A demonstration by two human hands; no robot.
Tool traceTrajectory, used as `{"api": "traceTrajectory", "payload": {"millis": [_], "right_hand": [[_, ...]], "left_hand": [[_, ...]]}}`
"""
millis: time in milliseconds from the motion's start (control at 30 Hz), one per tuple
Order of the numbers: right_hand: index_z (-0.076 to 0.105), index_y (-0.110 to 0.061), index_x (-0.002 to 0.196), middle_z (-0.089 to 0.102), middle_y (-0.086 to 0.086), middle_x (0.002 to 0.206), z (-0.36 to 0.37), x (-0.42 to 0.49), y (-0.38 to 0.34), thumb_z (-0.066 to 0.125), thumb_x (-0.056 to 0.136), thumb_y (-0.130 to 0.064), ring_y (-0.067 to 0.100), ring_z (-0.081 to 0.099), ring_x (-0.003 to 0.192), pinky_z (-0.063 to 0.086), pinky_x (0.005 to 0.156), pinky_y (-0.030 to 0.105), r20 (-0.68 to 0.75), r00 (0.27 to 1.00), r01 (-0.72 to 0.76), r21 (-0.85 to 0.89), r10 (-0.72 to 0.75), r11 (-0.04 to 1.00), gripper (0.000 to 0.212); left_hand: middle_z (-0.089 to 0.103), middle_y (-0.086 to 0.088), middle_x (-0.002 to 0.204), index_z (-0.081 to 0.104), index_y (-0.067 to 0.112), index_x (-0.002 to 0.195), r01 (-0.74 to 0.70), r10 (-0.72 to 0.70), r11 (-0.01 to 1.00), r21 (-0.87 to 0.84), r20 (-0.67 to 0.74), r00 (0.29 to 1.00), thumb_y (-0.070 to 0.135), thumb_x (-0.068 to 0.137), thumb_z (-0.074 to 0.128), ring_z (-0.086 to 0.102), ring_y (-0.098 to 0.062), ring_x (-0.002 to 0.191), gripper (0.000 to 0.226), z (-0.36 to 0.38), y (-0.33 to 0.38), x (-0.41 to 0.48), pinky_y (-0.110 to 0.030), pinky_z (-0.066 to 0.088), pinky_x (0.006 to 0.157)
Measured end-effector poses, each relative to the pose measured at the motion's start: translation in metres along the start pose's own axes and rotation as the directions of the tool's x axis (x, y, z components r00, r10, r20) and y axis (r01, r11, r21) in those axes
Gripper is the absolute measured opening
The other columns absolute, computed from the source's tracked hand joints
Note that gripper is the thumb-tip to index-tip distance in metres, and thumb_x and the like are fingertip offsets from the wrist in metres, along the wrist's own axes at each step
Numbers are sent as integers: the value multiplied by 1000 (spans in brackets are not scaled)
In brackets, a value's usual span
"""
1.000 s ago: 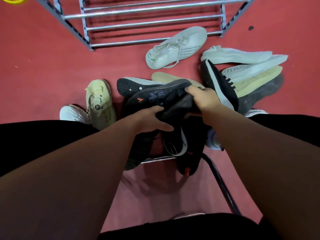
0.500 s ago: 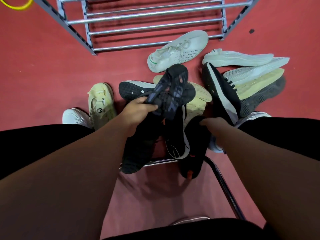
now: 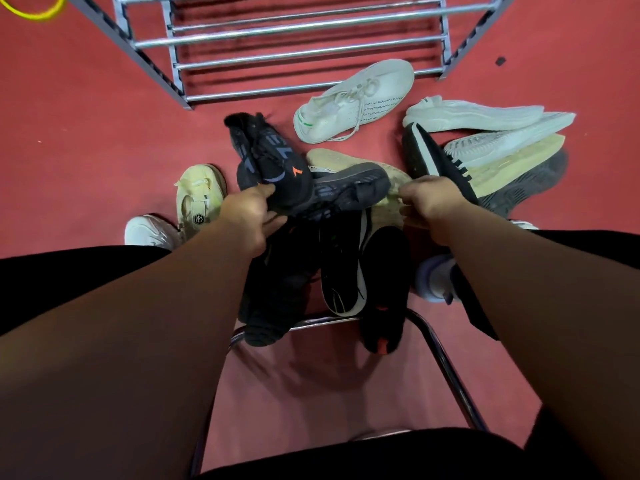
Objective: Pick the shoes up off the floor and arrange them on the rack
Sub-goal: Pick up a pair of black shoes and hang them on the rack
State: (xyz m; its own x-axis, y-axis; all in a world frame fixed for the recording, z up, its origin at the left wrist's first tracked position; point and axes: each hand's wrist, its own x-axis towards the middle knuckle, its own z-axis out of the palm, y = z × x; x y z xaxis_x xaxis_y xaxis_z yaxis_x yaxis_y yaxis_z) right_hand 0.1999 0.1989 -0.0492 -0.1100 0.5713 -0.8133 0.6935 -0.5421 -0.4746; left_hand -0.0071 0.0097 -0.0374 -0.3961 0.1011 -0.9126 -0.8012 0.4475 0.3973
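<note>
nothing sits on the rack (image 3: 242, 93) beyond the fingers yet. left hand (image 3: 252, 216) grips a black shoe (image 3: 273, 168); right hand (image 3: 433, 202) curls onto a beige shoe (image 3: 384, 209), grip unclear.

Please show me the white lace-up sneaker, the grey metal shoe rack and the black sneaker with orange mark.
white lace-up sneaker (image 3: 360, 98): head view, on its laces.
grey metal shoe rack (image 3: 256, 91): head view, on its nearest bar.
black sneaker with orange mark (image 3: 277, 168): head view, on its upper.
</note>
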Motion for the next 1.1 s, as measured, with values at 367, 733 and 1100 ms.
{"api": "traceTrajectory", "payload": {"millis": [367,733,1100], "right_hand": [[56,-2,126,64,20,120,17,-6,69,80,85,-24,36,64,106,46,78,34,11,996,-66,-572,87,817,53],[70,3,95,65,18,83,8,12,-24,66,88,-21,21,55,73,49,64,38,-113,976,160,-195,-184,968,25],[72,-17,95,71,-1,84,39,4,-20,83,74,-24,25,72,93,58,95,43,132,982,169,-268,-138,949,24]], "left_hand": [[56,-9,89,58,11,95,98,-60,973,209,-178,982,9,97,51,55,-23,72,8,-15,-15,0,-34,53,71],[74,-6,116,65,17,127,45,-53,991,123,65,996,49,98,58,70,-23,103,44,-7,-10,10,-34,56,73],[75,-12,114,66,11,119,37,-36,999,-17,89,995,15,100,54,73,-24,91,23,-5,-9,12,-34,62,68]]}}
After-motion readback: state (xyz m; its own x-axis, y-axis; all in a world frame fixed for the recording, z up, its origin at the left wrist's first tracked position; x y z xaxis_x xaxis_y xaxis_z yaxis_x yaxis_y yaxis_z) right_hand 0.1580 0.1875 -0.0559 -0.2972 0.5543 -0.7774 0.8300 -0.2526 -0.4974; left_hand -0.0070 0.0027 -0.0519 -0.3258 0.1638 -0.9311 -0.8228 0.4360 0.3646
